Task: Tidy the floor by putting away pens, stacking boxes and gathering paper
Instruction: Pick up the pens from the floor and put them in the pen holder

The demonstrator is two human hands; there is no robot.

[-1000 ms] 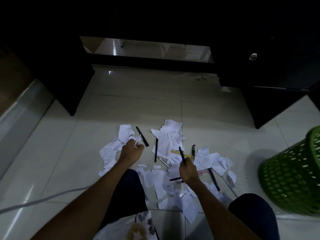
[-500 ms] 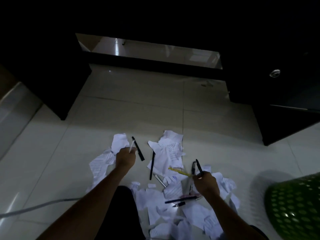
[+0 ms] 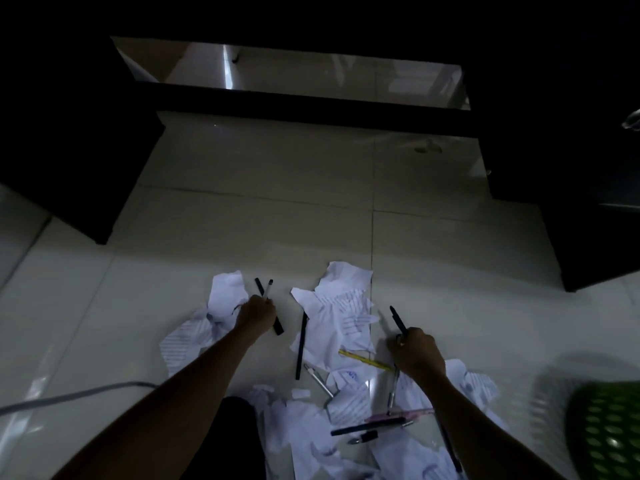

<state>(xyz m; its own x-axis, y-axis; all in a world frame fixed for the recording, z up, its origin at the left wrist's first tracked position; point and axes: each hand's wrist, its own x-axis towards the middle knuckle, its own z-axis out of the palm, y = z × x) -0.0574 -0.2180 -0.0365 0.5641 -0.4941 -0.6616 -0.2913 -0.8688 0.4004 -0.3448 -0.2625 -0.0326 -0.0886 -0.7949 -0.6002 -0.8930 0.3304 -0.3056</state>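
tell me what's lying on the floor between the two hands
In the head view, between the left hand and the right hand lie a long black pen and a crumpled sheet of lined paper.

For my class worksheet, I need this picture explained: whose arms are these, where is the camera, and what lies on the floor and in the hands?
No machine here: a person wears a camera on the head, looking forward and down, so you see their own arms. The left hand grips a pale pen; the right hand grips a black pen. On the tiled floor lie torn paper, more pens and a yellow pencil-like stick. A green basket stands at the right edge.
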